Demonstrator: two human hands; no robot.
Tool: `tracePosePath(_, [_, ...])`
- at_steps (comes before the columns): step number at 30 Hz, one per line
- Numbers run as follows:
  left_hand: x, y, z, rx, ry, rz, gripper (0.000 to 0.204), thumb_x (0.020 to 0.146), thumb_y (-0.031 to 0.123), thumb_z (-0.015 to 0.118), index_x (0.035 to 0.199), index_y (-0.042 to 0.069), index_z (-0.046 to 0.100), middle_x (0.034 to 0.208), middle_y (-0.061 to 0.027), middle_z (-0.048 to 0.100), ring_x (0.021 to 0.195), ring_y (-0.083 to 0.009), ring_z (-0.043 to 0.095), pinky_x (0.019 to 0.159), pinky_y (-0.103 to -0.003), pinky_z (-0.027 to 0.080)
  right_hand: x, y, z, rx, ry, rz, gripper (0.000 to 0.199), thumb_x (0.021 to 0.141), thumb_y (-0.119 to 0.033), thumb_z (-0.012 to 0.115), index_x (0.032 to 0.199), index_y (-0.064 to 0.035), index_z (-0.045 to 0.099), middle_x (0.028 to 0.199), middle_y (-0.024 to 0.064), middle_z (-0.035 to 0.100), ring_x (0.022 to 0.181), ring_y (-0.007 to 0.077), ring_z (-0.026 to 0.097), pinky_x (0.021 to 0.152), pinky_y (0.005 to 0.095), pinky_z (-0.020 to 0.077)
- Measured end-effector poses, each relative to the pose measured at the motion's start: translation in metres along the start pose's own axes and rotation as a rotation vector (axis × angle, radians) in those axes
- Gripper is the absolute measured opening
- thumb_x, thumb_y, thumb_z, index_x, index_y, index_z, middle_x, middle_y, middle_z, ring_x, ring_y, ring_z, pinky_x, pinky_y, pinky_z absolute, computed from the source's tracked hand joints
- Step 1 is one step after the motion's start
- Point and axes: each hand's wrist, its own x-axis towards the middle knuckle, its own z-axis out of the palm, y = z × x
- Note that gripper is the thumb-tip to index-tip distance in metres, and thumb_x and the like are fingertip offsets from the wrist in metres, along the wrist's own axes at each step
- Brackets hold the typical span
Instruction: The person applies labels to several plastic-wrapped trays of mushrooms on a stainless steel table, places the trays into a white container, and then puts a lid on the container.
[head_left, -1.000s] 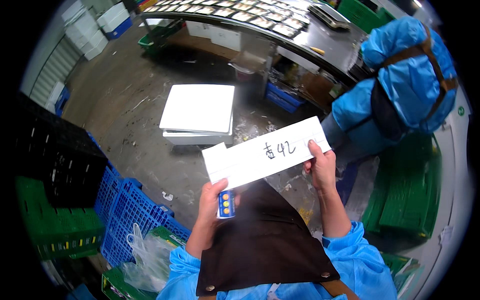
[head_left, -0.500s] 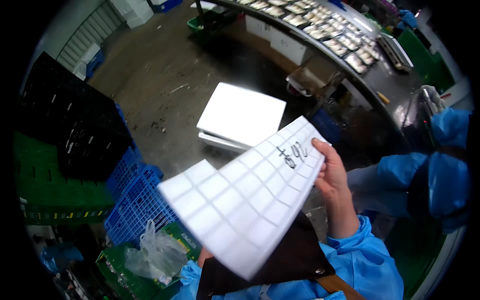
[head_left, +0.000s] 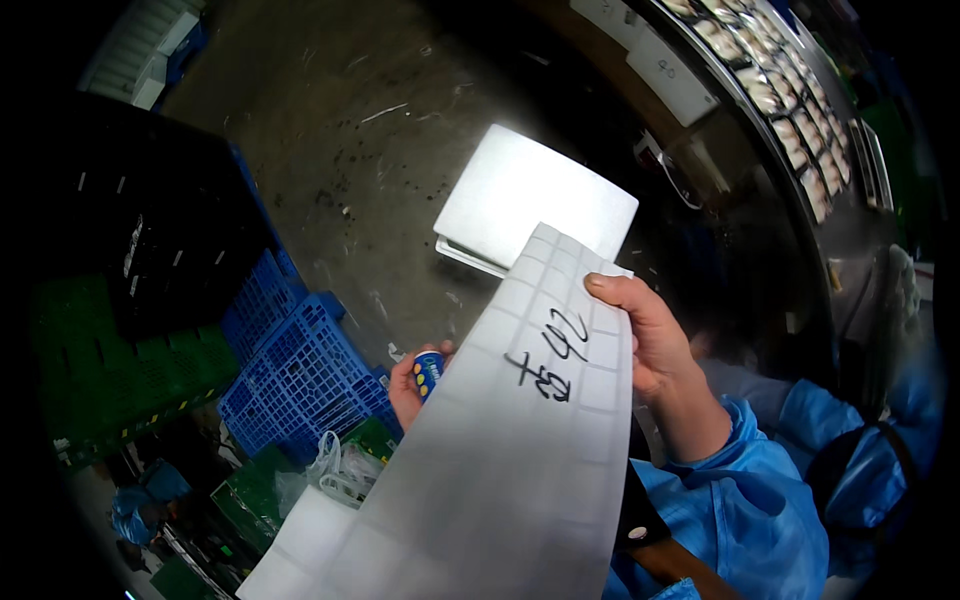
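My right hand (head_left: 655, 345) pinches the upper right edge of a white sheet (head_left: 470, 470) printed with a grid and marked in black handwriting. The thumb lies on its face, and the other fingers are behind it. The sheet slants down toward the lower left and runs out of view. Left of it, my left hand (head_left: 402, 392) is closed around a small blue cylinder (head_left: 427, 373) with yellow spots; the sheet covers part of that hand. Beyond the sheet, a white foam box (head_left: 535, 185) stands on the floor with its lid slightly askew.
Black crates (head_left: 150, 220), green crates (head_left: 130, 350) and blue crates (head_left: 300, 375) are stacked at the left. Near them lies a clear plastic bag (head_left: 345, 470). Packed trays (head_left: 790, 110) cover the curved table at the upper right. A person in blue (head_left: 870, 480) is close on my right.
My left hand has come into view from behind the sheet, holding the blue cylinder. The sheet has turned steeper, its lower end nearer me. The whole view has shifted.
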Motion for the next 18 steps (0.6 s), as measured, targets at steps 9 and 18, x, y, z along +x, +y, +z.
tracePosePath(9, [0.125,0.219,0.026,0.14,-0.059,-0.11,0.017,0.09,0.02,0.057,0.096,0.005,0.054,0.093,-0.0163,0.064,0.082,-0.0274,0.065,0.077,-0.041,0.057,0.24,0.104,0.034,-0.11,-0.049,0.001,0.064,0.099,-0.053,0.044,0.134,0.0008,0.049,0.131,0.0192,0.054,0.118,0.0263,0.056,0.099,0.035,0.0461])
tracePosePath(18, [0.197,0.349,0.148,0.595,-0.107,0.429,0.022,0.095,0.019,0.053,0.112,0.005,0.051,0.104,-0.0149,0.064,0.099,-0.0276,0.065,0.089,-0.042,0.054,0.356,0.156,0.205,-0.643,0.151,-0.219,0.042,0.092,-0.029,0.067,0.122,-0.0033,0.052,0.091,0.0046,0.063,0.078,0.0098,0.059,0.067,0.0238,0.0482])
